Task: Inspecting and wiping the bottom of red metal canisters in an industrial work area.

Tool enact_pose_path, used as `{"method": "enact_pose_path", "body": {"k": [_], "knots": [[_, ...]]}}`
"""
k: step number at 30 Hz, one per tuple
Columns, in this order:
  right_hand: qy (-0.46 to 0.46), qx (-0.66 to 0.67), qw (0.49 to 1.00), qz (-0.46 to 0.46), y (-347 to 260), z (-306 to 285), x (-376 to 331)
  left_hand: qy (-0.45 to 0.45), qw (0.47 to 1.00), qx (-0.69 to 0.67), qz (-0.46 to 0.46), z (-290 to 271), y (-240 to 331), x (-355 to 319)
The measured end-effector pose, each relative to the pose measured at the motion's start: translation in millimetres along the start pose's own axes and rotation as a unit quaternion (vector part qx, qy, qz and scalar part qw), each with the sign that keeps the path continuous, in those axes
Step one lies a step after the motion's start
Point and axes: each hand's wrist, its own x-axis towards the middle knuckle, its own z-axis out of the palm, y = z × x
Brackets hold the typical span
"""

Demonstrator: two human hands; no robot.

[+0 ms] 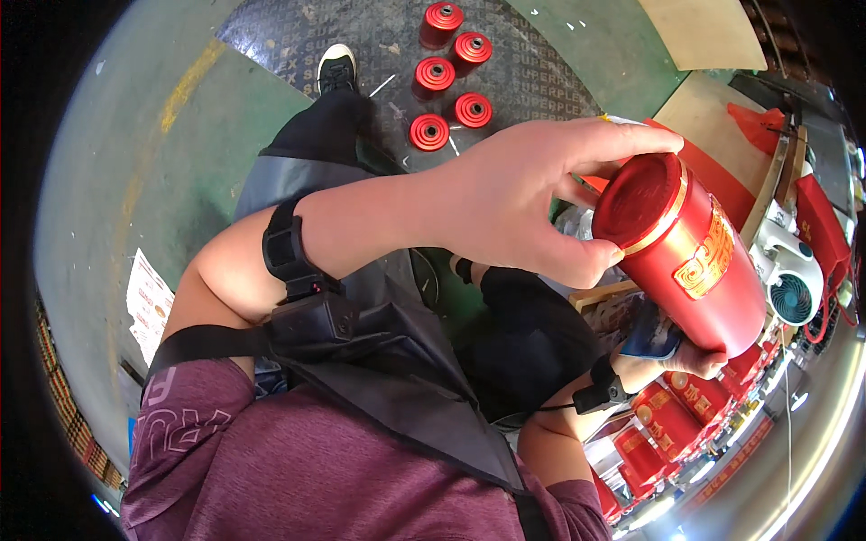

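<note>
A shiny red canister (702,270) with a gold band near one end and a gold patterned patch on its side is tilted between my two hands, to the right of my body. My left hand (532,194) curls its thumb and fingers around the rim at the gold-banded end, whose round recessed red face shows. At the opposite end my right hand (693,359) supports the canister from below; most of its fingers are hidden behind it. Next to the right hand is a dark blue piece (651,334) that I cannot make out.
Several red canisters with ringed tops (433,77) stand on a dark printed floor mat (361,36) ahead. A white fan-like device (790,270) is at the right, near red boxes (667,419) and a wooden board (708,122). Printed paper (147,302) lies at the left.
</note>
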Motion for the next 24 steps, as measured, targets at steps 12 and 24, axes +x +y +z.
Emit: {"method": "enact_pose_path", "body": {"k": [12,24], "knots": [[-0.094,0.129,0.986,0.053,-3,-22,4,0.014,0.998,-0.054,-0.026,0,9,1],[-0.107,0.062,0.992,0.008,-7,7,-1,0.031,0.987,-0.142,-0.061,-1,12,5]]}}
